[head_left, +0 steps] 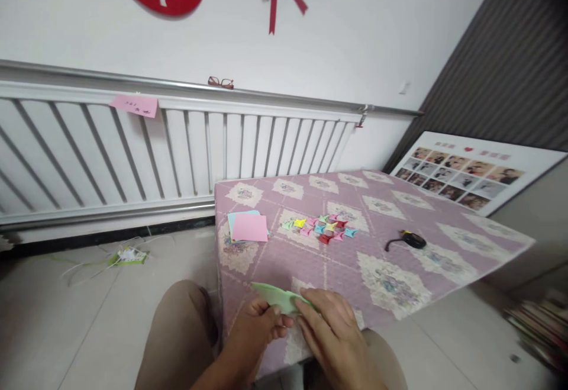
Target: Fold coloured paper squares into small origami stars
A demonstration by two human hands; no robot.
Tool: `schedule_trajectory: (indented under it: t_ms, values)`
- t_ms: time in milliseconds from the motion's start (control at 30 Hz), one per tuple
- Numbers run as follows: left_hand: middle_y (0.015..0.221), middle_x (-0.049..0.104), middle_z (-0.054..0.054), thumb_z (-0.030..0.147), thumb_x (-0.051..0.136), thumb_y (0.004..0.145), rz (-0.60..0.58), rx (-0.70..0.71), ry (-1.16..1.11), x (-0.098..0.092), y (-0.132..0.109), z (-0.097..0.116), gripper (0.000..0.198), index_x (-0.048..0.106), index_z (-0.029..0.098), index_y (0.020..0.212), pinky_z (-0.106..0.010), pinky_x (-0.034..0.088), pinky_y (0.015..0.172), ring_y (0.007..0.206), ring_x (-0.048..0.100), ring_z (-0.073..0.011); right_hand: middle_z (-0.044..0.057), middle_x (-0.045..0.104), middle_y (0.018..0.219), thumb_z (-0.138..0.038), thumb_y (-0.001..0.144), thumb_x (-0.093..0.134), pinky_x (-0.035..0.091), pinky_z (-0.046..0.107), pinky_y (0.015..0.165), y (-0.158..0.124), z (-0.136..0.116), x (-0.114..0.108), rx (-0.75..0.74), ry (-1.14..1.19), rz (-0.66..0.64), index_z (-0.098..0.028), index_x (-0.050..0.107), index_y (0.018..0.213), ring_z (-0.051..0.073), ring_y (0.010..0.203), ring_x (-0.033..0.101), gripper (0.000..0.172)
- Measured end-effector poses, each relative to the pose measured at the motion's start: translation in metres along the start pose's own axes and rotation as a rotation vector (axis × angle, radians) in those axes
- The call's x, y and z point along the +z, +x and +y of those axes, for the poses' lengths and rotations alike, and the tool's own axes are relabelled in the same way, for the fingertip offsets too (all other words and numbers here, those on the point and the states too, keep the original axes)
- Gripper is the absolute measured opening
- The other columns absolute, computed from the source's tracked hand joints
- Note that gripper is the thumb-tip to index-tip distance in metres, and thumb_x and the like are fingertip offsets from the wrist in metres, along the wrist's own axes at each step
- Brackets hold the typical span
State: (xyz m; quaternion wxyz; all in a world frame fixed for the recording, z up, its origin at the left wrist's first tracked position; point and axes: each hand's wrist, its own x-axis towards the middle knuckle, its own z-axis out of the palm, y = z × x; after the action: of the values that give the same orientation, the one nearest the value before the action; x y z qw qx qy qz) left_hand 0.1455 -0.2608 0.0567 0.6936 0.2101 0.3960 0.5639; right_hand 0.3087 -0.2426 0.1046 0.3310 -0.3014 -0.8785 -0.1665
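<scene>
A folded sheet of light green paper (pixel 276 296) is held just above the near edge of the table. My left hand (pixel 260 325) pinches its lower edge between thumb and fingers. On the other side my right hand (pixel 331 325) grips the paper's right end, its fingers lying along it and hiding part of it. Beyond my hands, several small folded paper pieces (pixel 319 230) in green, yellow, pink, red and blue lie in a cluster. To their left rests a stack of square paper sheets (pixel 249 228), pink on top with blue beneath.
A patterned purple cloth (pixel 306 266) covers the table. A black object with a short strap or cord (pixel 413 239) lies on the right. Behind runs a white radiator (pixel 248 141), with glasses (pixel 220 83) on the pipe above. A photo board (pixel 470 171) leans at the far right.
</scene>
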Motion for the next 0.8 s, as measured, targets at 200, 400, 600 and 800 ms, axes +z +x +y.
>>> schedule_trajectory:
  t_ms: [200,400,600,800]
  values:
    - [0.067,0.066,-0.003,0.053,0.082,0.052,-0.086,0.026,0.041,0.017,0.007,-0.002,0.046,0.065,0.016,0.074,-0.027,0.044,0.067,0.068,0.06,-0.0153,0.009,0.066,0.105,-0.016,0.089,0.05,0.05,0.037,0.083,-0.001,0.009,-0.015,0.043,-0.061,0.045,-0.023,0.061,0.109,0.021,0.099,0.06,0.023]
    - [0.075,0.068,-0.005,0.05,0.079,0.058,-0.125,0.033,0.095,0.025,0.007,-0.003,0.039,0.067,0.018,0.078,-0.03,0.046,0.074,0.076,0.062,-0.0187,0.008,0.065,0.108,-0.016,0.087,0.052,0.052,0.035,0.082,-0.004,0.011,-0.018,0.116,0.023,0.056,-0.024,0.061,0.106,0.021,0.099,0.06,0.022]
    - [0.088,0.069,-0.006,0.046,0.068,0.072,-0.166,0.078,0.212,0.023,0.004,-0.001,0.033,0.067,0.017,0.089,-0.031,0.046,0.081,0.085,0.062,-0.0191,0.006,0.063,0.106,-0.016,0.084,0.053,0.052,0.032,0.079,-0.004,0.004,-0.018,0.281,0.212,0.042,-0.027,0.062,0.09,0.02,0.099,0.061,0.015]
    - [0.086,0.069,-0.004,0.044,0.063,0.076,-0.133,0.152,0.383,0.014,0.01,-0.008,0.026,0.068,0.02,0.084,-0.032,0.046,0.081,0.085,0.061,-0.0204,0.005,0.063,0.101,-0.014,0.079,0.057,0.051,0.03,0.078,-0.002,-0.001,-0.013,0.442,0.397,0.002,-0.024,0.054,0.077,0.019,0.095,0.062,0.01]
